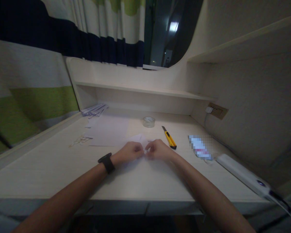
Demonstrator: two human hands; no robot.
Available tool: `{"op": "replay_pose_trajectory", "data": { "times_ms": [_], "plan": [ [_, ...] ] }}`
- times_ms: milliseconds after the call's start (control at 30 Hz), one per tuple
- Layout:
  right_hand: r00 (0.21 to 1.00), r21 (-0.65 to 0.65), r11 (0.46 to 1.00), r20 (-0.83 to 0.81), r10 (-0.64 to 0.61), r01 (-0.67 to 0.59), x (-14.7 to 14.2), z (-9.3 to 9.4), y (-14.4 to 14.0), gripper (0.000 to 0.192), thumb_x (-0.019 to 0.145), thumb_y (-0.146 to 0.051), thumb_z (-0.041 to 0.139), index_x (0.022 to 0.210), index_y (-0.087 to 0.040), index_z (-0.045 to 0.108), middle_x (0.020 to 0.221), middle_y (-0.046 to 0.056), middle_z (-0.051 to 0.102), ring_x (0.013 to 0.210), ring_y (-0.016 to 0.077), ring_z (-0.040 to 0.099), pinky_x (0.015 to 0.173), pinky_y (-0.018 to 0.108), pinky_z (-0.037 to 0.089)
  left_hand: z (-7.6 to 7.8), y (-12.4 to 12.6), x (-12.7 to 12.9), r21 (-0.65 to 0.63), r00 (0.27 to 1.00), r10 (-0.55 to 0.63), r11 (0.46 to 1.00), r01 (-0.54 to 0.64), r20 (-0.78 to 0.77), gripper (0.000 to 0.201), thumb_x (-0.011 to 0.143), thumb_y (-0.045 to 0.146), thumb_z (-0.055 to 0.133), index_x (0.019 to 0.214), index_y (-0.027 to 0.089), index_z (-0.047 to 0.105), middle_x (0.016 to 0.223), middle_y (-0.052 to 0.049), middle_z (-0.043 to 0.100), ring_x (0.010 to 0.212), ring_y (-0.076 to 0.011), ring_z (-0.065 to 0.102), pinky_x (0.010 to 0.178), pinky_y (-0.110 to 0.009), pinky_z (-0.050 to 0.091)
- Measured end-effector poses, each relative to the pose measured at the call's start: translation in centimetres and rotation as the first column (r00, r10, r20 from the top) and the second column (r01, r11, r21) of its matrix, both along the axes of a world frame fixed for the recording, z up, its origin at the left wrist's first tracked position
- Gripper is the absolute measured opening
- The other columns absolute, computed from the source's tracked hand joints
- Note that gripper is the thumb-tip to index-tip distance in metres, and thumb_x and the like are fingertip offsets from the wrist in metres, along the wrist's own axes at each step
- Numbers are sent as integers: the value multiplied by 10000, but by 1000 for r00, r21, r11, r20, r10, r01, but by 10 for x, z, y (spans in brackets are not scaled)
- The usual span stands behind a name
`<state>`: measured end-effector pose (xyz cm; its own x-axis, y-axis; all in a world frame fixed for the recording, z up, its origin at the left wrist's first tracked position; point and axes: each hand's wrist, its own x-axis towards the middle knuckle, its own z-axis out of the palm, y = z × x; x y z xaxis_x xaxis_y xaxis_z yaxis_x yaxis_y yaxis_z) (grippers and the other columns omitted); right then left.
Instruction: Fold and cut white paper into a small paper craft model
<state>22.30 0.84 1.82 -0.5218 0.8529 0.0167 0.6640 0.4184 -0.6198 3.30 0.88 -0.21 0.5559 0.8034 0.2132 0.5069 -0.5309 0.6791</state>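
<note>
My left hand [129, 151], with a dark watch [107, 161] on its wrist, is closed in a pinch over the middle of the desk. Facing it, my right hand [161, 150] pinches as well, and the fingertips of both almost meet. Between them is a piece of white paper [141, 139], whose pointed edges show just beyond the fingers. Its lower part is hidden or blurred. Behind the hands stands a roll of clear tape [148, 122]. A yellow utility knife [169, 137] lies to the right with its blade out.
White paper sheets [108, 129] lie at the left, with a stack of folded paper strips [94, 110] behind and rubber bands [79, 139] beside them. At the right are a blurred-out phone [200, 147], a white power strip [242, 174] and a wall socket [218, 111]. A low shelf [145, 90] spans the back.
</note>
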Motion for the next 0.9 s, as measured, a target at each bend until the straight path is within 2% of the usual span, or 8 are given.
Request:
{"op": "replay_pose_trajectory", "data": {
  "times_ms": [300,567,733,900],
  "plan": [
    [997,23,1000,71,7,-8,-1,8,-2,215,573,-172,638,777,-128,693,532,-5,629,500,120,577,469,182,380,-1,-1,2,25,999,-25,999,25,-37,215,771,286,531,700,127,658,601,-35,631,551,-136,514,531,-241,317],
    [996,-193,980,68,52,-38,3,9,0,189,538,-110,617,724,-122,651,472,-28,583,418,105,543,412,180,380,1,-6,5,74,991,-115,990,120,-63,264,819,321,504,736,119,654,670,-53,652,590,-142,530,549,-240,333],
    [995,-342,936,26,101,-86,4,7,8,169,531,-108,625,699,-104,628,487,-20,586,408,93,527,390,172,371,3,-8,7,99,984,-155,982,164,-92,292,847,321,466,757,119,657,687,-52,647,600,-142,530,562,-241,337],
    [998,-439,896,-29,64,-70,5,-1,18,159,553,-120,620,711,-105,630,485,-32,587,396,75,507,383,159,364,6,-11,9,88,979,-163,981,174,-123,340,868,363,435,781,116,652,696,-51,636,610,-143,518,567,-246,333]
  ]
}}
